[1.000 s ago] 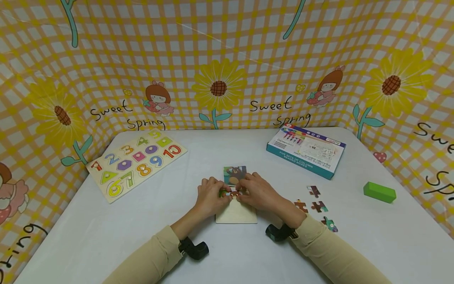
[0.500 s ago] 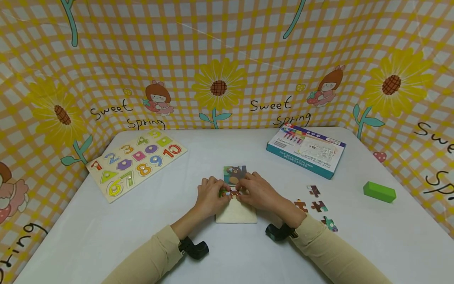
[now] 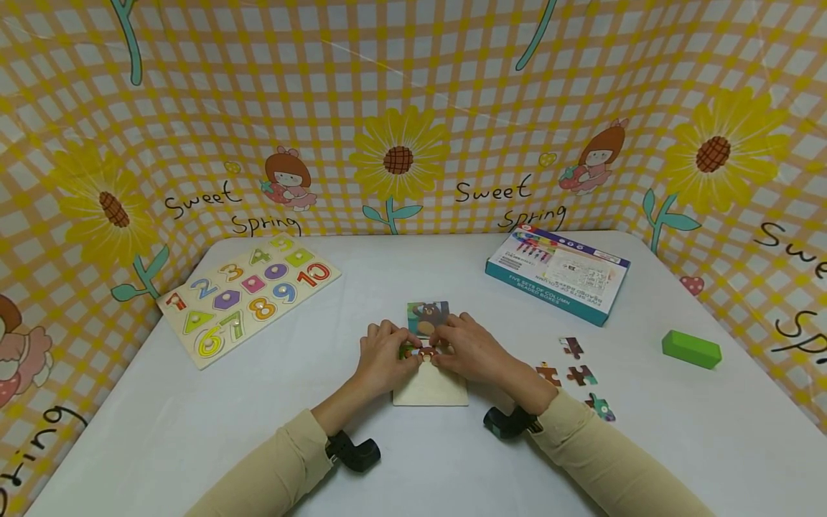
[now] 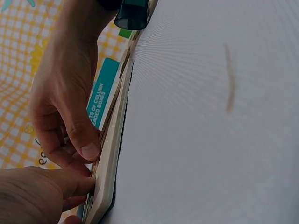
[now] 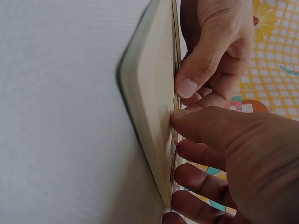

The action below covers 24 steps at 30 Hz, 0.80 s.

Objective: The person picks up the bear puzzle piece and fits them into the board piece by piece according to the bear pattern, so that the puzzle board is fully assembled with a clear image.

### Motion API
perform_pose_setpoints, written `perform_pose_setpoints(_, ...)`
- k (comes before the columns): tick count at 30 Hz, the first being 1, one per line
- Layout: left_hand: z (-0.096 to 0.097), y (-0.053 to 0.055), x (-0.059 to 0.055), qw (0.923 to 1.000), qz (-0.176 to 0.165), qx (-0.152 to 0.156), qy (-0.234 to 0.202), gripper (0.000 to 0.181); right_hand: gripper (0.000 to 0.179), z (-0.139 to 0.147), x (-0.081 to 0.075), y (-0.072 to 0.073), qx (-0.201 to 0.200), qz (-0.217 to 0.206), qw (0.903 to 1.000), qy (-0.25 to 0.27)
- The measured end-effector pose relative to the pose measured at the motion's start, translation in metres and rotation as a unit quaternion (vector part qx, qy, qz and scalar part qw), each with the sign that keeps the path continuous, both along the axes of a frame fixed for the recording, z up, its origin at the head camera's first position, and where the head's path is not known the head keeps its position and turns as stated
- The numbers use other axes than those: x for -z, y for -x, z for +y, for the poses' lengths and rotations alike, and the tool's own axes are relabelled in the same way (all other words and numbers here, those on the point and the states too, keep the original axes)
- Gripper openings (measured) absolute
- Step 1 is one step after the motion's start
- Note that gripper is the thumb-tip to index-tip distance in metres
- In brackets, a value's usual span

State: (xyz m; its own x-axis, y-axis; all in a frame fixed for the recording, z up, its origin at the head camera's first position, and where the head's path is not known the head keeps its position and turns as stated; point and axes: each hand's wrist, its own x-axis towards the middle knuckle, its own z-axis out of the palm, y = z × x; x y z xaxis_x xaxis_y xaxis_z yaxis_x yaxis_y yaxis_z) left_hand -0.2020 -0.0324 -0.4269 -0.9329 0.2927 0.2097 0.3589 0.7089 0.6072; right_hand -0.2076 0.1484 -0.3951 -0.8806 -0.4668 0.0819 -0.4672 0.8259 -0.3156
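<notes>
And it's L grip (image 3: pixel 388 357) & R grip (image 3: pixel 474 350) both pinching small brown bear-print jigsaw pieces (image 3: pixel 426 355) over a pale rectangular wooden board (image 3: pixel 430 391), lower part bare, so prob. abt. halfway, w/ four loose multicoloured jigsaw pieces (image 3: pixel 582 375) seemingly left to fit, R side, white surface (image 3: pixel 161 431).

A smooth white-covered counter (image 3: pixel 426 467) bears a pale wooden board with colourful numbers (image 3: pixel 244 300) along its left edge, a flat teal-and-white cardboard box (image 3: pixel 557 274) towards the far right corner, a rectangular green block (image 3: pixel 691 350) near the right edge, four multicoloured jigsaw pieces (image 3: pixel 582 375) inward from that, and a plain pale wooden board (image 3: pixel 430 388) midway between the side edges.
</notes>
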Motion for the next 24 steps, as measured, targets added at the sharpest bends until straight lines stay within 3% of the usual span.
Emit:
perform_pose_setpoints(12, 0.000, -0.002, -0.002, 1.0000, 0.000, -0.003, 0.006, 0.015, 0.022, 0.002, -0.002, -0.002, -0.005, -0.012, 0.9999, -0.007)
perform_pose_setpoints(24, 0.000, -0.002, -0.001, 1.0000, 0.004, -0.004, -0.004, 0.015, 0.032, 0.030, -0.020, -0.011, 0.012, 0.017, 0.9998, 0.001)
